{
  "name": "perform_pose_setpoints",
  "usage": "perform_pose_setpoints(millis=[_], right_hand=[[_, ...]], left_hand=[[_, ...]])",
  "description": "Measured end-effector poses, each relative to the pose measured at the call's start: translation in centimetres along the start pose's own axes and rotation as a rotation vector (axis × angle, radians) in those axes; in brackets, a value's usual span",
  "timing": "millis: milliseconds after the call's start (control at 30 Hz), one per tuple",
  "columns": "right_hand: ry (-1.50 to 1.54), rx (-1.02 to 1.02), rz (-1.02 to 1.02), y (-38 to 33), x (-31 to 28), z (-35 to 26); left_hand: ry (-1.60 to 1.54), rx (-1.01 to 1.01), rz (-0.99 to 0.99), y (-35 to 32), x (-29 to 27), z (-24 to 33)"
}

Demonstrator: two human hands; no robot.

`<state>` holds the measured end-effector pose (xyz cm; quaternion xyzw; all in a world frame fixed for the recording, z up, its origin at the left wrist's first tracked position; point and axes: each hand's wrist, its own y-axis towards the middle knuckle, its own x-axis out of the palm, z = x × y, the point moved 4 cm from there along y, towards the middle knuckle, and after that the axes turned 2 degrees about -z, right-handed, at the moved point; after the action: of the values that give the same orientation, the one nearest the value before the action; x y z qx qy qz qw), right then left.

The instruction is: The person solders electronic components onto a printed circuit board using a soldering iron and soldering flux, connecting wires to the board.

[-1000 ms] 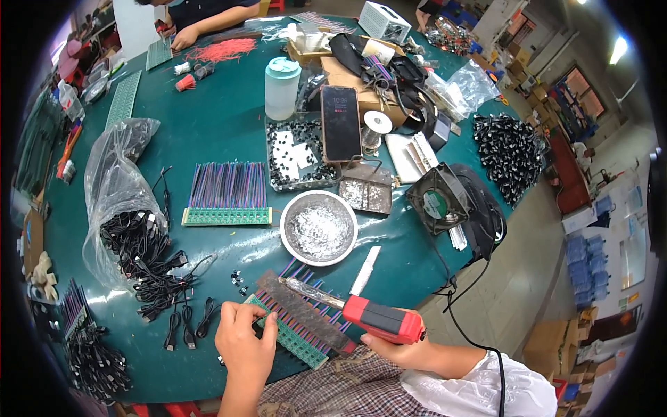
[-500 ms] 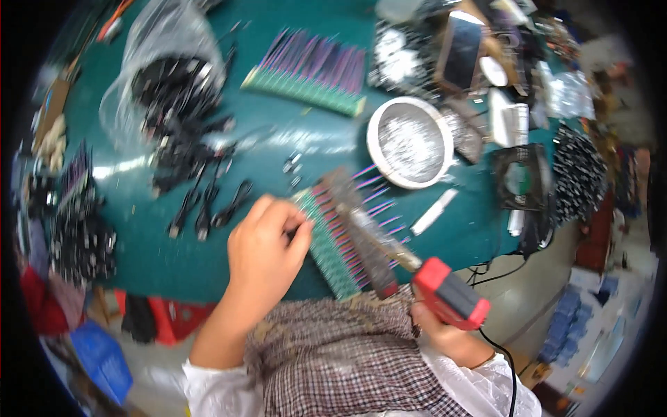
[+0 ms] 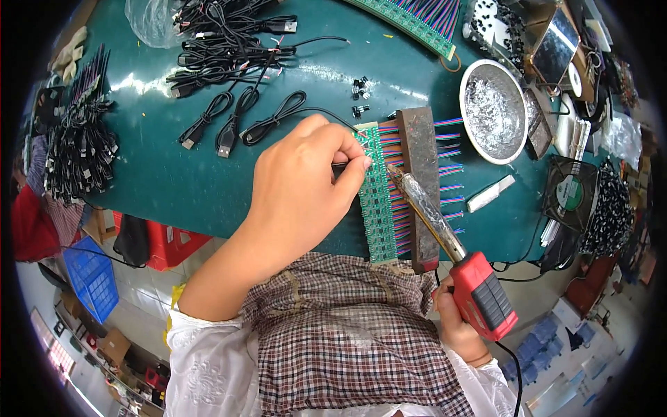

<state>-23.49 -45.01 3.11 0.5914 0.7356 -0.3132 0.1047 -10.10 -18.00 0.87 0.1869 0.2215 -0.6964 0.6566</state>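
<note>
My left hand (image 3: 306,187) is closed, thumb and fingers pinching a black cable (image 3: 340,165) at the left edge of a green circuit board strip (image 3: 381,222). Most of that cable is hidden by the hand. Rows of coloured wires (image 3: 450,154) come off the board's right side, with a dark metal bar (image 3: 421,187) lying across them. Gripped in my right hand (image 3: 458,330) is a red and black soldering iron (image 3: 488,295). Its tip is over the wires beside the board, close to my left fingertips; whether it touches, I cannot tell.
Coiled black USB cables (image 3: 229,128) lie at the left. A metal bowl (image 3: 464,104) of silvery bits stands right of the bar, near a white stick (image 3: 490,193). Small black parts (image 3: 360,89) sit beyond the board. Another wired board strip (image 3: 410,24) is at the back.
The view has shifted and sharpened. My left hand stays pinched at the board's left edge. The soldering iron's tip now shows beside the board, nearer my left fingers.
</note>
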Motion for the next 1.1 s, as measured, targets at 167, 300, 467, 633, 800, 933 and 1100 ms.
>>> perform_pose_setpoints(millis=[167, 300, 467, 633, 800, 933, 1100], right_hand=[[-0.038, -0.028, 0.002, 0.7, 0.1, -0.6], [-0.047, -0.065, -0.013, 1.3, 0.3, -1.1], [-0.072, -0.068, -0.032, 1.5, 0.4, -1.5], [-0.072, -0.064, -0.035, 1.5, 0.4, -1.6], [-0.036, -0.031, -0.028, 1.6, 0.5, -1.7], [0.009, 0.028, 0.006, 1.2, -0.3, -1.6], [-0.01, 0.009, 0.024, 1.0, -0.7, -1.6]], left_hand=[[0.055, 0.036, -0.025, 0.3, -0.1, 0.0], [0.067, 0.034, -0.014, 0.3, -0.1, 0.0], [0.082, 0.061, 0.002, 0.3, 0.0, 0.0], [0.093, 0.074, 0.023, 0.2, 0.1, 0.0], [0.116, 0.09, 0.042, 0.2, 0.1, -0.1], [0.103, 0.067, 0.029, 0.3, 0.3, -0.2], [0.116, 0.072, 0.038, 0.1, 0.1, 0.0]])
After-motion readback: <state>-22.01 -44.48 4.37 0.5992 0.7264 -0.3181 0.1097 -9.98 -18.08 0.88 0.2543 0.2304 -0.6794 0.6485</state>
